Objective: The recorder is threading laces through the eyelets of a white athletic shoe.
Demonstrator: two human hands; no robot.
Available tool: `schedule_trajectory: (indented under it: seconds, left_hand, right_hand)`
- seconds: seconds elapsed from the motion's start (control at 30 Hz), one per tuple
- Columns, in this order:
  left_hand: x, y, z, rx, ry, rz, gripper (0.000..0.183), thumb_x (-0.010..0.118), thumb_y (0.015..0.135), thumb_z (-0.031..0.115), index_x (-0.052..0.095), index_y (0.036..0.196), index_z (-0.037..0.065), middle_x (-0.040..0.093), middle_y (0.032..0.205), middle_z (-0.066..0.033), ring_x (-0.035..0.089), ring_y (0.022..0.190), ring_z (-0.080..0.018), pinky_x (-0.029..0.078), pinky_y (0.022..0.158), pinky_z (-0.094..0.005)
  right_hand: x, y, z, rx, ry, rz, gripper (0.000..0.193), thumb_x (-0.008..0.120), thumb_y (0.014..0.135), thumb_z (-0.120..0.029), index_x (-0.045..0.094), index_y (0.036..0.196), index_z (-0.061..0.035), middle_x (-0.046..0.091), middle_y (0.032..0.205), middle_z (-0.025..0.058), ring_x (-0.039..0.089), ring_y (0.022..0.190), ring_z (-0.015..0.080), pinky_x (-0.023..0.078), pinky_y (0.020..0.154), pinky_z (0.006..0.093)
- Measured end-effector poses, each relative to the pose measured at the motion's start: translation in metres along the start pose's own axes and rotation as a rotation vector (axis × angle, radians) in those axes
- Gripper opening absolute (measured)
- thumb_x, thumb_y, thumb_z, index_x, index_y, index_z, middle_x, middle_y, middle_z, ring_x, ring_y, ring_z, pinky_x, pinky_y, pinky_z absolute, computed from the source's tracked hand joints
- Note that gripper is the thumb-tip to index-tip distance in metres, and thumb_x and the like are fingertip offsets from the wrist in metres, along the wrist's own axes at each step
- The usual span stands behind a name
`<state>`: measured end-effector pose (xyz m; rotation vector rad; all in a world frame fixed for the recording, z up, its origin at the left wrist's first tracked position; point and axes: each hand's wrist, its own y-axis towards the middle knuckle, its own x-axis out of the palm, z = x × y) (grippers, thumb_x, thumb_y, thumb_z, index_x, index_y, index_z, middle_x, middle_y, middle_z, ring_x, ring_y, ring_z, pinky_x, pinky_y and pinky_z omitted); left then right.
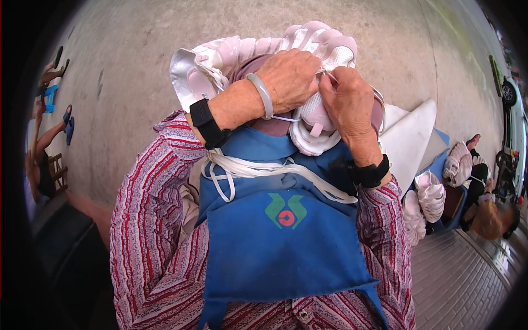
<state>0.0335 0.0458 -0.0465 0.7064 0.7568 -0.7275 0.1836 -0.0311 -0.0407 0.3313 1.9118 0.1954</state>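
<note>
A pink and white sneaker [314, 144] lies across my knees, its heel opening toward me. Over its front, my left hand [289, 80] and my right hand [349, 102] are close together, fingertips pinched on a white shoelace [324, 71] at the eyelets. Parts of the lace and the sneaker are hidden behind my fingers. Beyond my left wrist rests another pink and white sneaker [190, 80] with lace on it. A bundle of loose white shoelaces [264, 168] lies over my lap on the blue apron [286, 247].
More sneakers [430, 195] stand to my right, by a white sheet [407, 132]. A person [489, 214] sits beyond them, near a parked vehicle [512, 110]. People sit at the far left, beside a wooden chair [56, 173]. Concrete floor [132, 66] stretches ahead.
</note>
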Motion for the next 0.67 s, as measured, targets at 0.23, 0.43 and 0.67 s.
schedule_trajectory:
  seconds: [0.23,0.43,0.67]
  left_hand:
    - [-0.001,-0.001,-0.002,0.089,-0.019,0.004,0.021,0.056,0.080,0.007,0.057,0.100,0.000,0.059,0.087,-0.0176,0.058,0.084,-0.0356,0.046,0.078,-0.0441]
    - [-0.006,-0.006,0.009,0.050,0.017,0.242,0.019,0.060,0.083,0.013,0.058,0.096,0.000,0.058,0.085,-0.0150,0.059,0.082,-0.0317,0.048,0.073,-0.0361]
    - [-0.040,-0.014,0.028,-0.794,-1.136,-0.627,0.031,0.057,0.094,0.036,0.060,0.103,0.006,0.063,0.097,-0.0065,0.063,0.077,-0.0206,0.051,0.067,-0.0282]
  right_hand:
    - [-0.006,-0.001,-0.009,-0.094,-0.118,0.006,0.016,0.067,0.079,-0.020,0.060,0.077,-0.0054,0.061,0.075,0.0102,0.063,0.063,0.0283,0.051,0.058,0.0366]
    - [-0.033,0.004,0.009,-0.322,0.121,-0.105,0.017,0.066,0.081,-0.017,0.058,0.073,-0.0036,0.059,0.069,0.0096,0.057,0.054,0.0254,0.047,0.054,0.0356]
    - [-0.113,-0.033,-0.018,-0.012,1.115,-0.595,0.015,0.066,0.079,-0.008,0.058,0.067,-0.0038,0.055,0.061,0.0028,0.051,0.055,0.0126,0.038,0.052,0.0234]
